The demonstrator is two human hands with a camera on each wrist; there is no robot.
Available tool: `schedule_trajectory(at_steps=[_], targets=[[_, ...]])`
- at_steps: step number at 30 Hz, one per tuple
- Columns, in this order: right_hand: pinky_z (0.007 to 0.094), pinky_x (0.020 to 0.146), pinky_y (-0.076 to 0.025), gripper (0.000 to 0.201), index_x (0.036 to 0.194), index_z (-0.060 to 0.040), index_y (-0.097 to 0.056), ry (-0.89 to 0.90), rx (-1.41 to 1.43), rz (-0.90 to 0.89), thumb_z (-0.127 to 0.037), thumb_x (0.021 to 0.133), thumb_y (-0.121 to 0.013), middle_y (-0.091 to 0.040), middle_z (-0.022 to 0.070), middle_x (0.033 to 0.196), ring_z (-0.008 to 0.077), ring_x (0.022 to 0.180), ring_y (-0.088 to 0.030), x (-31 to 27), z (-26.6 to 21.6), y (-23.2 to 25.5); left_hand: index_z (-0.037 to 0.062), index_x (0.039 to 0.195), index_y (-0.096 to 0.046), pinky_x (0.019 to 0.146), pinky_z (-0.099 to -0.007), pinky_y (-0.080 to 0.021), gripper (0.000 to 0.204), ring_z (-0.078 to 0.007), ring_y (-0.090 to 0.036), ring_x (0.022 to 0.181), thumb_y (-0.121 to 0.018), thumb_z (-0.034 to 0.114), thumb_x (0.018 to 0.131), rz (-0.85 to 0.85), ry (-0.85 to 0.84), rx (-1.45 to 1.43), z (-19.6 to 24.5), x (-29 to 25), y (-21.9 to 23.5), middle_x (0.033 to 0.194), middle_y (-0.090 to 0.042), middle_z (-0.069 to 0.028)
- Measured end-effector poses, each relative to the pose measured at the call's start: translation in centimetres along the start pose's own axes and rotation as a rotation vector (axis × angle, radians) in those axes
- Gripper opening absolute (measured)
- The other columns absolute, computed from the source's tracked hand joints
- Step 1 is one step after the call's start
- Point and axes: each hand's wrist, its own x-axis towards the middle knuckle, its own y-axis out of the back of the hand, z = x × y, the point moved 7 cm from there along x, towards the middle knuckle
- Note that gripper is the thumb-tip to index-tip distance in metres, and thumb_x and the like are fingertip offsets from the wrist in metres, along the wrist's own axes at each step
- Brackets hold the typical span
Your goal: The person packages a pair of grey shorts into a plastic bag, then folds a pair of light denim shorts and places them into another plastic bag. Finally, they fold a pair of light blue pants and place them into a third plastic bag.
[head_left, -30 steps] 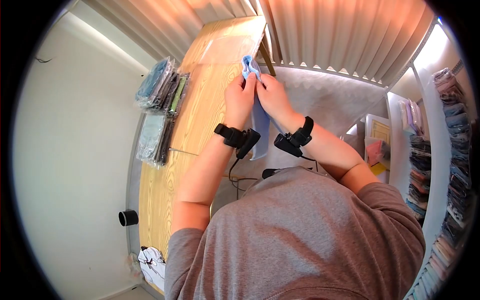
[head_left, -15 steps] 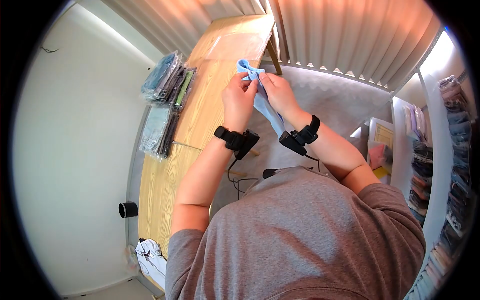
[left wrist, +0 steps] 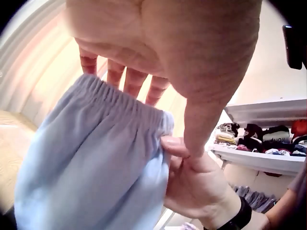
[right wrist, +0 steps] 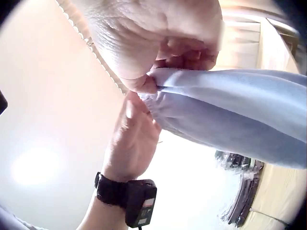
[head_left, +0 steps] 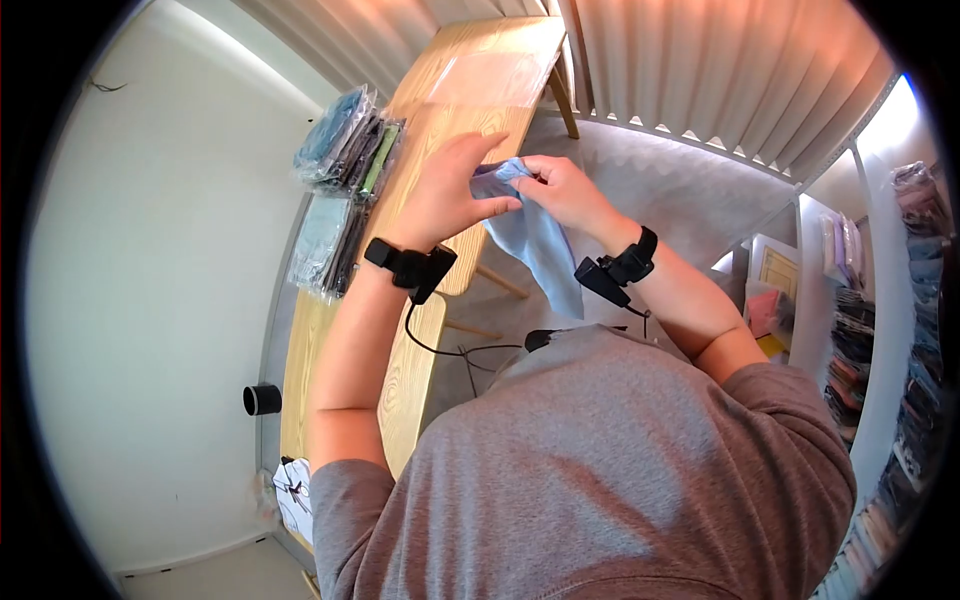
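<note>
1. Above the tabletop (head_left: 415, 370), both hands meet on a light blue cloth (head_left: 535, 245).
2. Left hand (head_left: 445, 195): fingers spread nearly straight behind the elastic hem, thumb pressing the cloth's edge.
3. Right hand (head_left: 560, 190): its grip is curled tight, pinching that same hem corner.
4. Cloth hangs down between the wrists.
5. Far left, bagged packets (head_left: 340, 190) lie stacked.

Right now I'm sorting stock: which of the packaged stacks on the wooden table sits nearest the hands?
The upper stack, bluish and dark packets with a green one, lies closest to the left hand. The paler stack sits below it, nearer the person's elbow.
</note>
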Motion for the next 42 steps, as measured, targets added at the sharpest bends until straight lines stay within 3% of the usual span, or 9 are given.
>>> schedule_trajectory(at_steps=[3, 13, 16, 19, 22, 31, 34, 36, 42], targets=[[0.0235, 0.072, -0.044, 0.021, 0.103, 0.0003, -0.06, -0.002, -0.016, -0.09, -0.009, 0.085, -0.056, -0.061, 0.0003, 0.086, 0.0061, 0.078, -0.053, 0.0, -0.4, -0.8, 0.001, 0.099, -0.063, 0.067, -0.0339, -0.047, 0.036, -0.0272, -0.06, 0.07, -0.074, 0.022, 0.072, -0.428, 0.334, 0.021, -2.8, -1.0, -2.6, 0.081, -0.063, -0.016], [0.0244, 0.075, -0.043, 0.029, 0.097, -0.0027, -0.058, -0.077, -0.185, -0.209, -0.013, 0.073, -0.071, -0.057, 0.0014, 0.093, 0.0087, 0.082, -0.051, 0.1, 5.6, -0.5, -0.0002, 0.096, -0.065, 0.067, -0.027, -0.048, 0.023, -0.0143, -0.06, 0.071, -0.066, 0.008, 0.075, -0.375, 0.399, -0.115, -3.2, 0.2, 1.9, 0.078, -0.066, -0.0095], [0.0296, 0.077, -0.045, 0.028, 0.087, -0.0017, -0.06, -0.064, -0.294, -0.236, -0.017, 0.067, -0.072, -0.061, 0.0087, 0.09, 0.0189, 0.083, -0.057, 0.0, 9.1, -0.9, -0.0005, 0.096, -0.065, 0.07, -0.0245, -0.047, 0.02, -0.0082, -0.057, 0.074, -0.066, 0.005, 0.076, -0.369, 0.404, -0.104, -2.9, 0.9, 4.6, 0.078, -0.065, -0.0033], [0.0291, 0.088, -0.04, 0.029, 0.095, -0.007, -0.058, 0.179, -0.298, -0.25, -0.014, 0.07, -0.072, -0.058, 0.0033, 0.098, 0.0164, 0.095, -0.054, -0.3, 9.9, -1.7, -0.0015, 0.096, -0.064, 0.072, -0.0257, -0.047, 0.023, -0.0103, -0.058, 0.077, -0.066, 0.005, 0.074, -0.33, 0.418, -0.069, -1.6, 1.4, 7.8, 0.082, -0.065, -0.0048], [0.0316, 0.093, -0.037, 0.032, 0.097, -0.0071, -0.058, -0.147, -0.115, -0.229, -0.01, 0.068, -0.071, -0.059, 0.0038, 0.1, 0.0186, 0.1, -0.054, -0.9, 12.6, -2.2, -0.0027, 0.097, -0.063, 0.074, -0.0258, -0.046, 0.025, -0.0113, -0.058, 0.079, -0.066, 0.008, 0.074, -0.315, 0.41, 0.029, 0.0, 1.9, 11.2, 0.084, -0.064, -0.0055], [0.0332, 0.085, -0.044, 0.04, 0.103, -0.0038, -0.057, -0.094, -0.35, -0.231, -0.003, 0.066, -0.073, -0.06, 0.0081, 0.099, 0.0224, 0.098, -0.056, -2.4, 24.4, -2.3, -0.0021, 0.105, -0.062, 0.081, -0.0249, -0.043, 0.028, -0.0118, -0.056, 0.088, -0.063, 0.001, 0.077, 0.179, 0.502, 0.235, -1.4, -4.1, 26.9, 0.095, -0.064, -0.0047], [0.0323, 0.081, -0.045, 0.033, 0.101, -0.0032, -0.059, -0.179, -0.327, -0.166, -0.005, 0.069, -0.071, -0.062, 0.0102, 0.095, 0.0232, 0.091, -0.058, -2.9, 26.9, -1.6, -0.0021, 0.104, -0.061, 0.082, -0.0255, -0.042, 0.026, -0.0121, -0.056, 0.088, -0.067, 0.008, 0.08, 0.377, 0.573, 0.175, -1.4, -8.3, 31.8, 0.095, -0.062, -0.005], [0.031, 0.078, -0.045, 0.025, 0.096, -0.0023, -0.062, -0.438, -0.261, -0.235, -0.011, 0.074, -0.069, -0.065, 0.0108, 0.09, 0.0221, 0.084, -0.059, -3.1, 28.6, -1.6, -0.0033, 0.105, -0.059, 0.082, -0.0245, -0.042, 0.023, -0.0125, -0.056, 0.088, -0.061, 0.007, 0.085, 0.413, 0.626, 0.194, -1.1, -11.7, 34.8, 0.096, -0.061, -0.0058], [0.0286, 0.074, -0.046, 0.024, 0.093, 0.0008, -0.063, -0.315, -0.226, -0.28, -0.017, 0.078, -0.068, -0.064, 0.0055, 0.084, 0.014, 0.078, -0.058, 2.0, 23.9, -2.5, -0.0027, 0.1, -0.064, 0.078, -0.0232, -0.042, 0.023, -0.0095, -0.055, 0.084, -0.062, 0.015, 0.086, 0.699, 1.016, 0.349, 0.1, -26.5, 39.0, 0.091, -0.063, -0.0036]])
